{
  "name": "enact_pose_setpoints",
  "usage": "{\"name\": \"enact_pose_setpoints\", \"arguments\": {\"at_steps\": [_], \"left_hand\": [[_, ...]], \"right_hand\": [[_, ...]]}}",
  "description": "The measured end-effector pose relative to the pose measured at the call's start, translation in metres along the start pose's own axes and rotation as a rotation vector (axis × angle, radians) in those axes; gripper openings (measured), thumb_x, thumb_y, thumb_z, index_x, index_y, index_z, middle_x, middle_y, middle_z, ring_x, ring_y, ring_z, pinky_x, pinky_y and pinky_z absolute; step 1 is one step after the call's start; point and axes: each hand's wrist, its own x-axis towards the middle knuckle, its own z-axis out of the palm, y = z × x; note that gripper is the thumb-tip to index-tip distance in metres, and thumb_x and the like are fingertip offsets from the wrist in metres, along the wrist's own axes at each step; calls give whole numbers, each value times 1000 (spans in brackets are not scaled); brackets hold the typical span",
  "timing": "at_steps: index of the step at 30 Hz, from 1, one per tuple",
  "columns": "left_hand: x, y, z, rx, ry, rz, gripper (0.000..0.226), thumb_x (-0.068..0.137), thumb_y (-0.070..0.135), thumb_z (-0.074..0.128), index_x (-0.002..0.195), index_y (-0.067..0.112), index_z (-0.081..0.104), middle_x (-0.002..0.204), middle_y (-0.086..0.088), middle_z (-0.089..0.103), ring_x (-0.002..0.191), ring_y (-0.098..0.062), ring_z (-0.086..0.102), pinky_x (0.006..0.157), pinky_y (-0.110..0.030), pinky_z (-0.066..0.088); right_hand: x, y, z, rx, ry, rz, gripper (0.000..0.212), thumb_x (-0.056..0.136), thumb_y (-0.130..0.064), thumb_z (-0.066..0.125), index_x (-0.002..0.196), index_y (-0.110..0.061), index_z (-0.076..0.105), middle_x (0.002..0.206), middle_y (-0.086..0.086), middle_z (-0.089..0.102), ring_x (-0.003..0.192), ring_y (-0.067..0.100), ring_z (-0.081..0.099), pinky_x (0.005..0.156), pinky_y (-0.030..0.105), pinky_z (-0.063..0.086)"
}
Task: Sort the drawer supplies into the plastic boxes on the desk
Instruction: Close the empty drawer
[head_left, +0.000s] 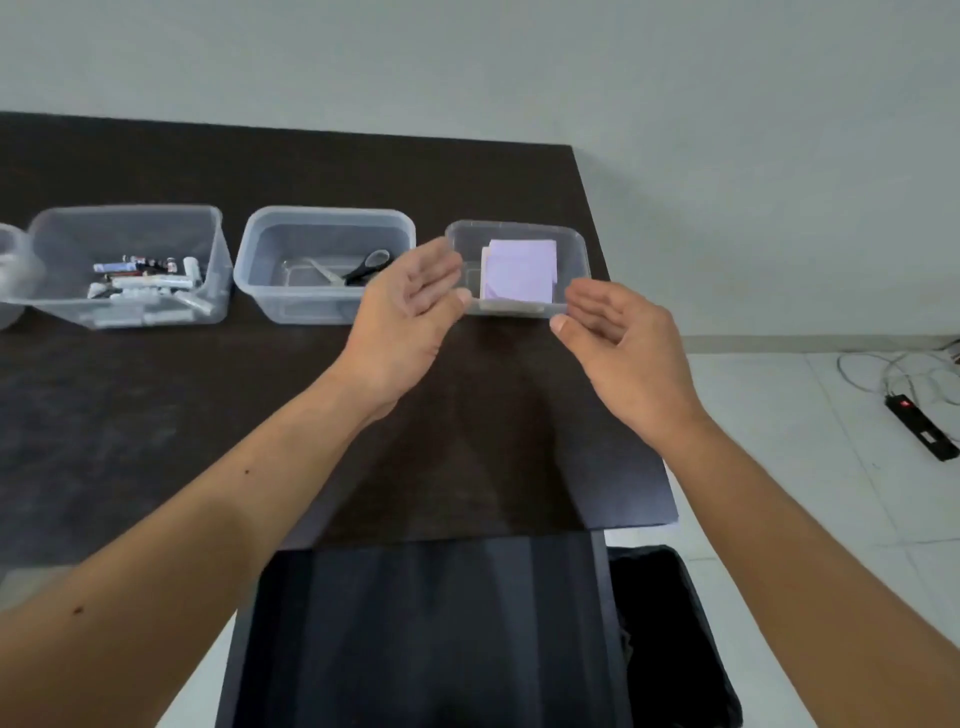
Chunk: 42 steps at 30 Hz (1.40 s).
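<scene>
Three clear plastic boxes stand in a row on the dark desk (156, 415). The left box (57, 228) holds several pens and markers (150, 283). Scissors (363, 267) and a clear ruler lie in the middle box (260, 244). The small right box (576, 249) contains a stack of lilac paper notes (519, 270). My left hand (405, 317) hovers at that box's near left corner, fingers spread and empty. My right hand (623, 343) hovers at its near right corner, fingers apart, holding nothing. Below the desk edge the open drawer (426, 623) looks dark and bare.
A fourth clear container (10, 280) is cut off at the far left. A black bin (670, 634) stands right of the drawer. On the tiled floor at right lie a black power strip (922, 428) and cables (893, 371). A pale wall rises behind the desk.
</scene>
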Motion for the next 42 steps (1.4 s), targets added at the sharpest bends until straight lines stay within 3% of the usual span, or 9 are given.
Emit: {"name": "enact_pose_setpoints", "arguments": {"at_steps": [8, 13, 17, 21, 25, 29, 33, 37, 42], "left_hand": [[-121, -40, -21, -66, 136, 102, 39, 97, -1, 69, 135, 3, 62, 127, -14, 73, 121, -24, 71, 111, -44, 53], [-218, -68, -34, -67, 85, 13, 41, 90, 11, 78, 129, 5, 66, 122, -14, 75, 118, -29, 73, 105, -32, 55], [-288, -91, -51, 36, 2, -60, 52, 78, 20, 83, 128, 11, 68, 121, -4, 77, 119, -17, 73, 106, -31, 55], [-341, -127, -59, 279, -38, -101, 51, 72, 40, 87, 120, 30, 73, 118, 17, 77, 117, -5, 71, 107, -30, 54], [-372, -157, -61, 382, -66, -97, 55, 65, 44, 91, 117, 33, 75, 113, 21, 77, 114, -1, 71, 101, -21, 55], [-384, -173, -61, 497, -116, 15, 56, 64, 41, 93, 115, 26, 77, 108, 15, 77, 106, -3, 73, 91, -15, 57], [-389, -187, -60, 685, -163, 168, 44, 71, 44, 91, 108, 22, 80, 101, 9, 76, 94, -10, 74, 86, -31, 62], [-392, -196, -58, 709, -130, 236, 31, 79, 36, 89, 104, 21, 80, 98, 9, 75, 92, -11, 72, 83, -39, 61], [-390, -197, -60, 701, -122, 267, 28, 79, 33, 90, 102, 19, 80, 94, 8, 73, 87, -13, 71, 79, -38, 60]], "right_hand": [[-120, 34, 12, 66, -139, -39, 41, 90, -20, 83, 129, -20, 72, 124, -9, 76, 114, 0, 72, 101, 21, 56], [-197, 54, 17, 58, -265, -27, 45, 88, -23, 86, 130, -20, 71, 124, -10, 76, 116, 0, 71, 104, 29, 57], [-257, 66, 19, 6, -377, -13, 50, 83, -37, 86, 129, -27, 70, 123, -18, 75, 116, -1, 70, 105, 33, 57], [-312, 89, 30, -50, -453, 8, 59, 74, -52, 86, 128, -31, 71, 119, -22, 75, 112, -2, 69, 100, 25, 56], [-348, 117, 40, -106, -516, 6, 68, 64, -60, 88, 125, -33, 73, 114, -23, 75, 108, -1, 70, 95, 22, 57], [-360, 133, 44, -291, -522, -107, 65, 61, -67, 85, 119, -38, 75, 108, -27, 72, 108, -5, 67, 99, 18, 54], [-365, 150, 55, -390, -405, -288, 55, 70, -67, 81, 110, -28, 79, 101, -19, 72, 96, 8, 69, 89, 41, 60], [-366, 159, 59, -391, -320, -343, 38, 78, -51, 86, 103, -23, 80, 95, -11, 74, 89, 12, 70, 81, 44, 60], [-369, 155, 60, -391, -299, -402, 36, 82, -48, 82, 103, -19, 79, 93, -9, 73, 87, 15, 70, 77, 44, 60]]}}
